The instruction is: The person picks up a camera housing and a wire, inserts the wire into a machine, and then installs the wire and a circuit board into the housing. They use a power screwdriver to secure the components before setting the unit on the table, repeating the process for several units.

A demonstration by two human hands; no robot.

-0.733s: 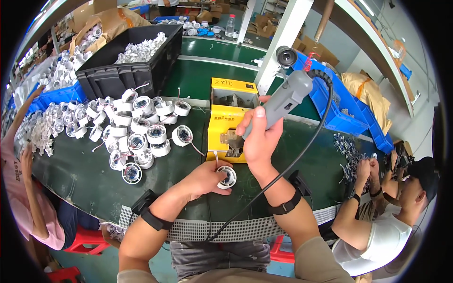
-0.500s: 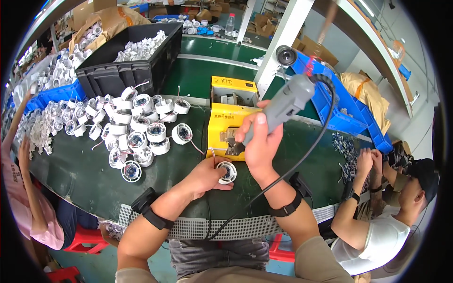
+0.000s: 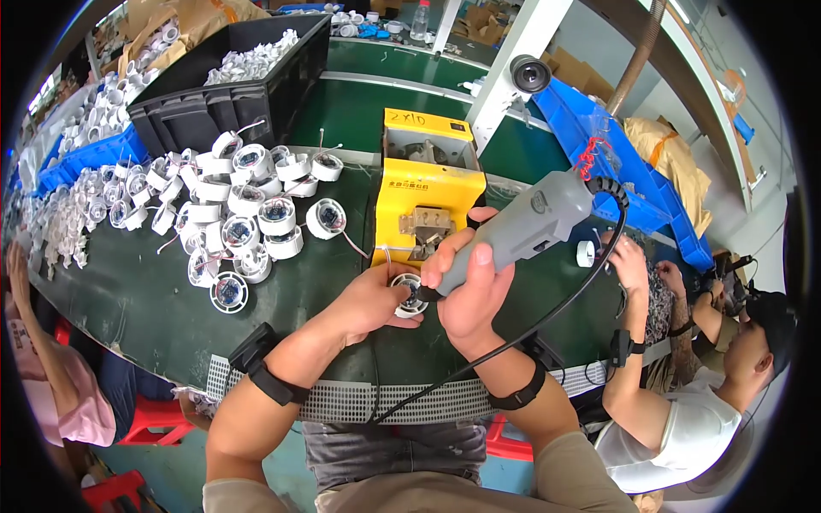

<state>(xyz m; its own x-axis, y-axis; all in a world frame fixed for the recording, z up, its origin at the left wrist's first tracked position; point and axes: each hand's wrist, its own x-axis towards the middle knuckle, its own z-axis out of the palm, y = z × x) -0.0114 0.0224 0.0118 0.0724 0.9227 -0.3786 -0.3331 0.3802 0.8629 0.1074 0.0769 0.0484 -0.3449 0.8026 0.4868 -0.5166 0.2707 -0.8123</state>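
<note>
My left hand (image 3: 369, 301) holds a small round white part with a circuit board (image 3: 408, 293) down on the green table (image 3: 137, 299). My right hand (image 3: 470, 286) grips a grey corded electric screwdriver (image 3: 520, 229), tilted so that its tip meets the top of that part. The black cable (image 3: 547, 316) loops from the tool's rear down past my right forearm. Both wrists carry black bands.
A yellow fixture box (image 3: 423, 192) stands just behind the hands. A heap of similar white round parts (image 3: 244, 209) lies to the left, with a black crate (image 3: 222, 90) of parts behind it. Another person (image 3: 684, 410) works at the right, and a person's arm (image 3: 34, 342) at the left.
The right hand has lowered the screwdriver from above the yellow box until its tip meets the part under my left hand. The left hand has stayed on the part.
</note>
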